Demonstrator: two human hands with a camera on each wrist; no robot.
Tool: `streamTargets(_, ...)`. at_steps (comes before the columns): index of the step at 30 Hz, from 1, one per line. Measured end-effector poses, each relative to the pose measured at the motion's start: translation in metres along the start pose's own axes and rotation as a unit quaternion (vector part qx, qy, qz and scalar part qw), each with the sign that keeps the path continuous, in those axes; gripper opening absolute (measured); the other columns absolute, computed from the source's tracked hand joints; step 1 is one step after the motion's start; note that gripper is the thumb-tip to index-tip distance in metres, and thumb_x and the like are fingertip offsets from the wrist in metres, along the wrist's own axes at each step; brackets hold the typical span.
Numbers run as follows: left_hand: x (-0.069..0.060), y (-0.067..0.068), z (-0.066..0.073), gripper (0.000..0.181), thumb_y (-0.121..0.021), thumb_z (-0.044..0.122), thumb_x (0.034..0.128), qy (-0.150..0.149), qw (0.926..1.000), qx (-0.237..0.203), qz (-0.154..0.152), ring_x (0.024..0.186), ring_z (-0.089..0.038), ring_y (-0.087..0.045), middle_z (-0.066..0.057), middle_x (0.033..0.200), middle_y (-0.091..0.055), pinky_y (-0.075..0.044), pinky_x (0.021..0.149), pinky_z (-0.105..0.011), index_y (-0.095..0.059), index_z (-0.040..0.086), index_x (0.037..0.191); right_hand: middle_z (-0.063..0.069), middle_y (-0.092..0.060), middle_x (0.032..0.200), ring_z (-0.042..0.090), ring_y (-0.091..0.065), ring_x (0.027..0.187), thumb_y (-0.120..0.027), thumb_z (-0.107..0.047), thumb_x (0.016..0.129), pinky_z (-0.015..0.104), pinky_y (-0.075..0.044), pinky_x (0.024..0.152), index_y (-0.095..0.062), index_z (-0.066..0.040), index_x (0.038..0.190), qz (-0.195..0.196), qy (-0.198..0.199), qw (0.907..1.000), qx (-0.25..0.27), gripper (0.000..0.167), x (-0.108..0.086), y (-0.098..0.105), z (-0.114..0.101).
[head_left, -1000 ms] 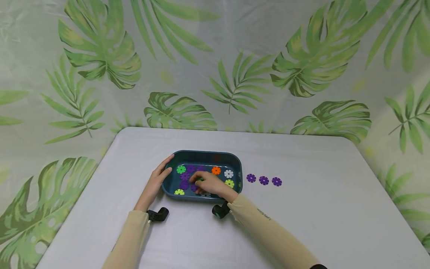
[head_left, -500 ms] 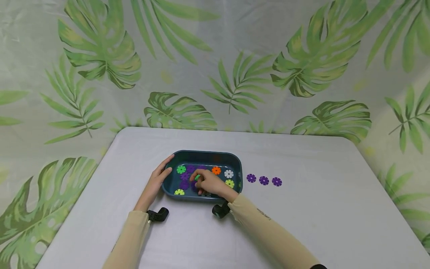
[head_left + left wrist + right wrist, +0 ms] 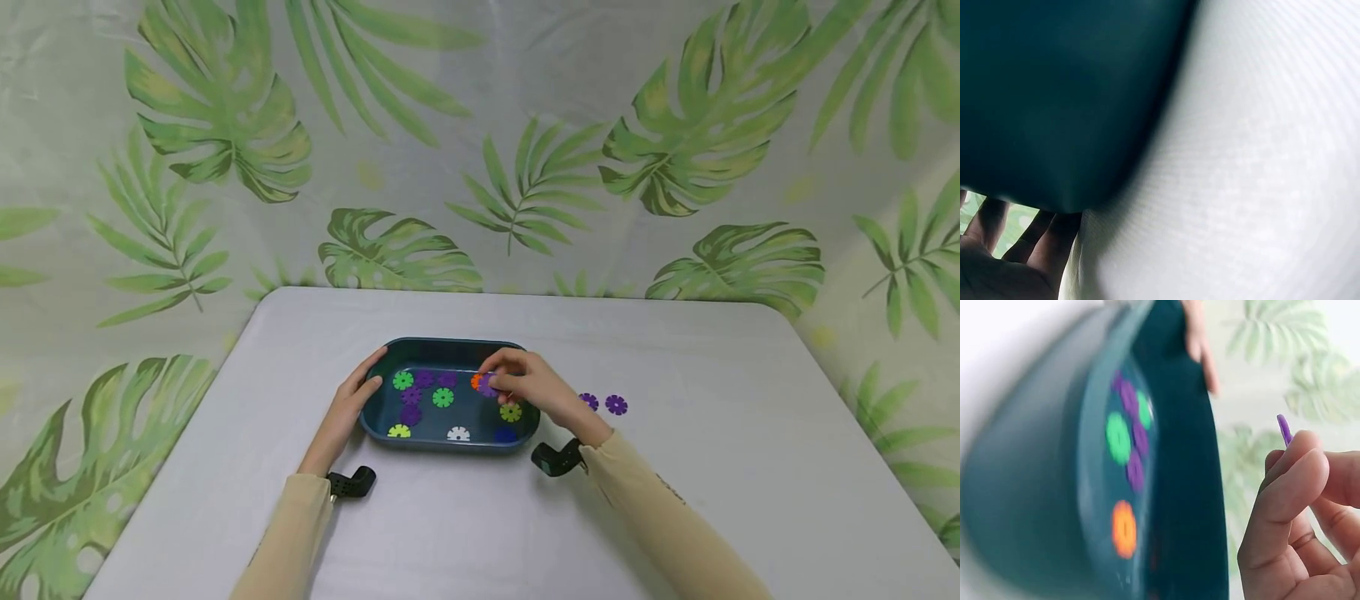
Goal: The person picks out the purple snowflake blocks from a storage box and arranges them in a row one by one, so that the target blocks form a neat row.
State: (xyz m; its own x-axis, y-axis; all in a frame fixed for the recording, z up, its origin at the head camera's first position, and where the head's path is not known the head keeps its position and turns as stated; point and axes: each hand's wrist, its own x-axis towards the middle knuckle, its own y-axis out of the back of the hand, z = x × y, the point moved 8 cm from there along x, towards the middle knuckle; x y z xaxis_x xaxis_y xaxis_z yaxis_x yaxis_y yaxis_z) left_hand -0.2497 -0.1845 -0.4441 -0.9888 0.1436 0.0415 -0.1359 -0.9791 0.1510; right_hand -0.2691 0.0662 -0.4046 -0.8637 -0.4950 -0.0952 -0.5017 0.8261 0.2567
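Note:
A dark teal oblong tray point(image 3: 450, 446) holds several flat, notched flower-shaped discs in purple, green, yellow, white, orange and blue. My left hand point(image 3: 347, 412) holds the tray's left end, its thumb at the rim; in the left wrist view its fingers point(image 3: 1054, 244) touch the outer wall. Over the tray's right side, my right hand point(image 3: 543, 387) pinches a purple disc point(image 3: 487, 385) between thumb and fingertips. Only the edge of this purple disc point(image 3: 1284, 429) shows in the right wrist view. Behind it, an orange disc point(image 3: 476, 382) is partly hidden.
To the right of the tray, two purple discs point(image 3: 617, 405) show in a row on the white table point(image 3: 712, 483). A leaf-patterned cloth point(image 3: 525, 217) hangs behind the far edge.
My right hand has lifted and moved right from the tray's middle, now with a purple disc in its pinch. It covers the nearest purple disc on the table. My left hand stays put.

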Motion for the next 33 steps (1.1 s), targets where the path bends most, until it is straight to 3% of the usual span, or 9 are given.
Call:
streamTargets(10,-0.002,0.001,0.000,0.048,-0.043,0.017,0.1035,-0.006,1.0000,0.007,0.002,0.143,-0.023,-0.015,-0.007,0.155,-0.026,-0.011,0.114,-0.047,-0.033,0.011,0.150,0.011,-0.057,0.086,0.014,-0.055,0.066,-0.050,-0.008,0.098,0.031,-0.055,0.065,-0.053,0.011,0.119,0.095,-0.047,0.9944,0.005,0.028,-0.053,0.106,0.065)
streamTargets(16,-0.002,0.001,0.000,0.048,-0.042,0.015,0.1035,-0.008,1.0000,0.004,0.002,0.143,-0.023,-0.014,-0.007,0.155,-0.026,-0.011,0.114,-0.047,-0.033,0.010,0.150,0.009,-0.057,0.085,0.011,-0.057,0.066,-0.047,-0.006,0.098,0.027,-0.054,0.064,-0.050,0.014,0.120,0.143,-0.101,0.9843,-0.024,0.030,-0.085,0.153,0.107)
streamTargets(21,-0.002,0.001,-0.001,0.048,-0.042,0.016,0.1036,-0.008,0.9999,0.009,0.005,0.143,-0.023,-0.014,-0.007,0.155,-0.026,-0.011,0.114,-0.048,-0.032,0.010,0.150,0.012,-0.060,0.086,0.012,-0.059,0.064,-0.045,-0.001,0.097,0.026,-0.055,0.061,-0.050,0.017,0.118,0.157,-0.122,0.9787,-0.052,0.029,-0.098,0.168,0.125)
streamTargets(28,0.000,0.000,0.001,0.047,-0.042,0.015,0.1035,-0.009,0.9999,0.009,0.003,0.143,-0.024,-0.015,-0.008,0.154,-0.026,-0.011,0.114,-0.049,-0.033,0.010,0.150,0.017,-0.060,0.091,0.016,-0.060,0.064,-0.046,-0.003,0.097,0.027,-0.053,0.056,-0.056,0.012,0.114,0.170,-0.134,0.9633,-0.159,0.025,-0.104,0.172,0.125)
streamTargets(30,0.000,-0.001,0.001,0.047,-0.042,0.015,0.1035,-0.008,0.9999,0.009,0.004,0.143,-0.024,-0.015,-0.008,0.154,-0.026,-0.011,0.114,-0.048,-0.033,0.011,0.150,0.020,-0.059,0.096,0.016,-0.060,0.064,-0.046,-0.004,0.097,0.027,-0.054,0.057,-0.056,0.011,0.114,0.179,-0.131,0.9617,-0.160,0.025,-0.102,0.172,0.121)
streamTargets(33,0.000,0.000,0.002,0.047,-0.042,0.015,0.1035,-0.008,0.9999,0.012,0.005,0.143,-0.024,-0.015,-0.008,0.154,-0.026,-0.012,0.114,-0.048,-0.033,0.010,0.150,0.025,-0.055,0.105,0.017,-0.061,0.065,-0.046,-0.007,0.098,0.027,-0.055,0.059,-0.055,0.011,0.117,0.184,-0.109,0.9679,-0.132,0.027,-0.096,0.168,0.109)
